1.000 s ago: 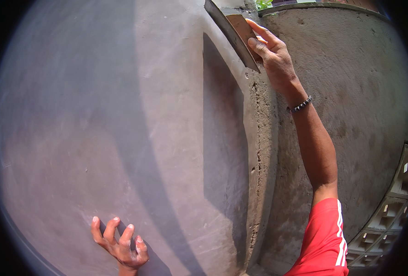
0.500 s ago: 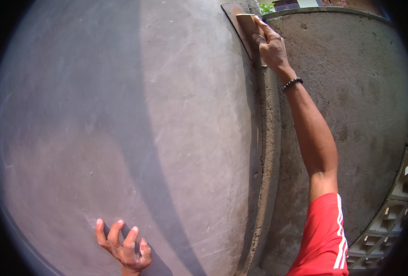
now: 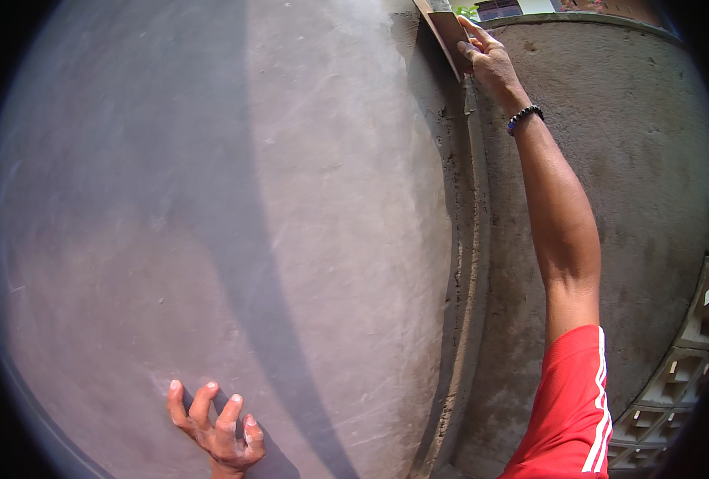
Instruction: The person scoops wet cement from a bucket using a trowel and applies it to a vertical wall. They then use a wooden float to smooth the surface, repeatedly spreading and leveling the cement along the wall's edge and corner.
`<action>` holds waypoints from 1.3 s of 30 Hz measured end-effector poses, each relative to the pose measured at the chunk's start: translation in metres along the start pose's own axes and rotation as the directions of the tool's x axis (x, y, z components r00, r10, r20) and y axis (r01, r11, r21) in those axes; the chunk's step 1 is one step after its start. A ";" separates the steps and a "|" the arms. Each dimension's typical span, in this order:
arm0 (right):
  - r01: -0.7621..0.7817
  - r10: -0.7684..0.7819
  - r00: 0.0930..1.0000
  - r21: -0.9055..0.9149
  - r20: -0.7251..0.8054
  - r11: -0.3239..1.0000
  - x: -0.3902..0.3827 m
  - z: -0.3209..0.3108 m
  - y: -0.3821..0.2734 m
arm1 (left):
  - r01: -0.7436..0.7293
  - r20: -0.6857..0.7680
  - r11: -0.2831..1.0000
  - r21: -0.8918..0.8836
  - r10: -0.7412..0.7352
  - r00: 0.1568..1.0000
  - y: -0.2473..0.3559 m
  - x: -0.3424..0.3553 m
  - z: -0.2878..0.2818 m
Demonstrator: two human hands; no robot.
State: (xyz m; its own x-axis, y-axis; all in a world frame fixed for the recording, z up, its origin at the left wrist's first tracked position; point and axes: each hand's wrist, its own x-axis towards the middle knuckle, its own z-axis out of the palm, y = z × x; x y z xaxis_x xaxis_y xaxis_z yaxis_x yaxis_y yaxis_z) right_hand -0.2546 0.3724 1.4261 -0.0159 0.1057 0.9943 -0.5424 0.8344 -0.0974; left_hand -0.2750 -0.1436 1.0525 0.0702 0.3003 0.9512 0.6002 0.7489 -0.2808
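At the top of the view, my right hand (image 3: 494,68) grips a plastering float (image 3: 450,40) with a flat, brownish plate. The float is tilted edge-on beside the top corner of a smooth grey plastered wall (image 3: 346,199). Whether its blade touches the wall there I cannot tell. Low on the left, my left hand (image 3: 225,431) rests its spread, bent fingertips against the wall face and holds nothing. Pale dust or plaster marks its fingers.
A rough, narrow wall edge (image 3: 473,239) runs down the right side of the plastered face. Beyond it stands a second, rougher concrete wall (image 3: 634,160). Hollow vent blocks (image 3: 674,375) line the lower right, and a bit of greenery (image 3: 469,13) shows at the top.
My right hand has shifted right and slightly up with the float, which has turned from lying nearly flat on the wall to a steeper tilt. My left hand stays in place.
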 end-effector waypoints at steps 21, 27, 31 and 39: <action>-0.257 0.272 0.950 0.109 -0.153 0.960 -0.031 -0.007 0.024 | 0.004 0.029 0.999 0.034 -0.005 1.000 0.001 0.003 -0.003; -0.087 0.035 0.986 -0.322 -0.164 0.943 -0.079 0.005 0.022 | 0.048 0.019 0.999 -0.001 -0.048 0.999 0.003 -0.001 0.000; -0.180 0.132 0.976 -0.309 -0.172 0.934 -0.157 0.012 0.011 | 0.073 0.006 0.997 -0.037 -0.072 0.997 0.002 0.000 -0.003; -0.307 0.317 0.948 -0.347 -0.028 0.886 -0.338 -0.033 0.008 | 0.070 -0.005 0.991 -0.110 -0.071 0.997 0.002 -0.002 0.003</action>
State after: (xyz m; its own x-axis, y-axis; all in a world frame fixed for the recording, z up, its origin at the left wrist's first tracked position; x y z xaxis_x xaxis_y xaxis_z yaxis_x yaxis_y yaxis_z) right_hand -0.2258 0.3613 1.0883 -0.1638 0.3799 0.9104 -0.1842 0.8949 -0.4066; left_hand -0.2767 -0.1414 1.0494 0.0315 0.2430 0.9695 0.6876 0.6987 -0.1974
